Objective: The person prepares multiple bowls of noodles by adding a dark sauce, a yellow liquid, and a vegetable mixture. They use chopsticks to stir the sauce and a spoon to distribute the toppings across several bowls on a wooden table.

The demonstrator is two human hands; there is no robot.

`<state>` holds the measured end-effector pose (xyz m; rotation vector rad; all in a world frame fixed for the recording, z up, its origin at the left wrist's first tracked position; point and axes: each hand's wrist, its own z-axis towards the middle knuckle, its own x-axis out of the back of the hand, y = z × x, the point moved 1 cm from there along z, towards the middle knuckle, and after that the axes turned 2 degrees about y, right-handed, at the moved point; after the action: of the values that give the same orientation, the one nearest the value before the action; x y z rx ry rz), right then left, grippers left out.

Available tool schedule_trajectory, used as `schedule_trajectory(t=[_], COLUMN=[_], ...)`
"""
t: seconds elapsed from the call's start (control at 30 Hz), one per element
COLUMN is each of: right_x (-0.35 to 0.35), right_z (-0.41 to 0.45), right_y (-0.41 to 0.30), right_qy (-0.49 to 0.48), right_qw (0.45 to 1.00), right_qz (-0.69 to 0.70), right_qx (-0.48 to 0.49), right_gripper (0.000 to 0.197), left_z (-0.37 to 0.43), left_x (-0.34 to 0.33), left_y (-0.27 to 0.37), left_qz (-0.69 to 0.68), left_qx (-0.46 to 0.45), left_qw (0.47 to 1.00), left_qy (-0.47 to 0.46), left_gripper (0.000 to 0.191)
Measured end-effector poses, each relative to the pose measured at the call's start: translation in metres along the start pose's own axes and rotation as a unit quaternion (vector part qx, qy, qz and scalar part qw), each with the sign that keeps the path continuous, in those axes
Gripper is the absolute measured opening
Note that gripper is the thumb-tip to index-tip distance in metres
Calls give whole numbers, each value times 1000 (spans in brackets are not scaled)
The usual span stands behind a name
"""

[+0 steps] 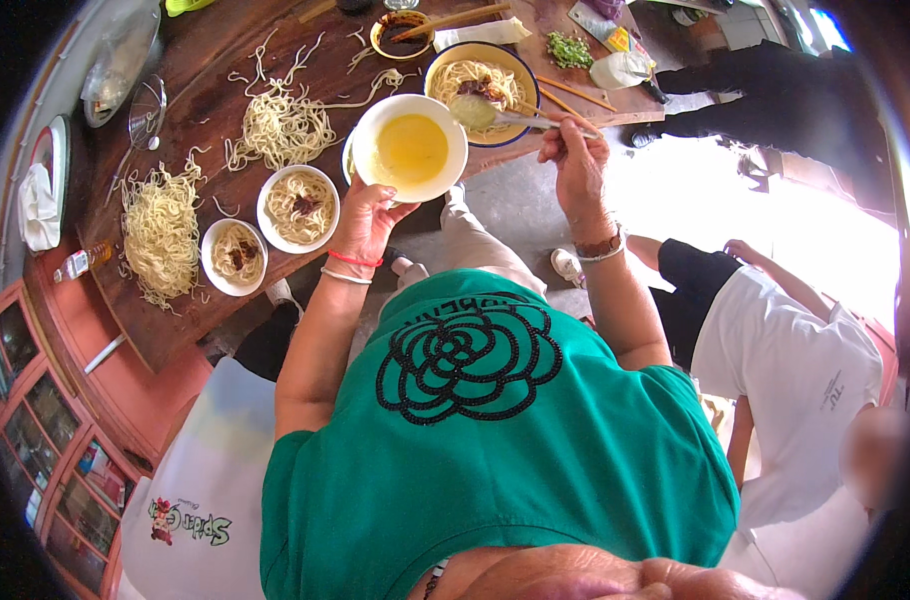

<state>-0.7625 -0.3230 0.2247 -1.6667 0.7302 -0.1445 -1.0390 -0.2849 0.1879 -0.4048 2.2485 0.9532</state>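
Observation:
My left hand [368, 217] grips a white bowl [362, 154] of yellow liquid [412, 148] by its near edge, thumb at the rim. Another bowl's rim [346, 159] peeks out under it, mostly hidden. Between the fingers of my right hand [582, 169] is the handle of a metal spoon [522, 118]. The spoon's bowl, holding something pale yellow, hovers over a blue-rimmed bowl [485, 51] of noodles [451, 79] topped with dark sauce [488, 90]. To the left, two white bowls [263, 217] [207, 270] also hold noodles with dark sauce.
Loose noodle piles [162, 232] [282, 127] lie on the wooden table [192, 135]. Farther back are a sauce bowl [383, 45] with chopsticks [455, 21], chopped greens [569, 49], a cleaver [597, 26] and a jar [620, 70]. People stand left [199, 480] and right [785, 375].

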Motion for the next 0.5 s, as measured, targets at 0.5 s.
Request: schedule_trajectory(t=[0.5], right_x=[10], right_z=[35], right_y=[-17], right_qy=[-5], right_qw=[835], right_qz=[-439], right_qx=[331], right_gripper=[16], left_z=[0], left_x=[5], left_y=[-6], left_qz=[-2], left_qx=[-11], left_qw=[999], left_qy=[47], left_gripper=[57])
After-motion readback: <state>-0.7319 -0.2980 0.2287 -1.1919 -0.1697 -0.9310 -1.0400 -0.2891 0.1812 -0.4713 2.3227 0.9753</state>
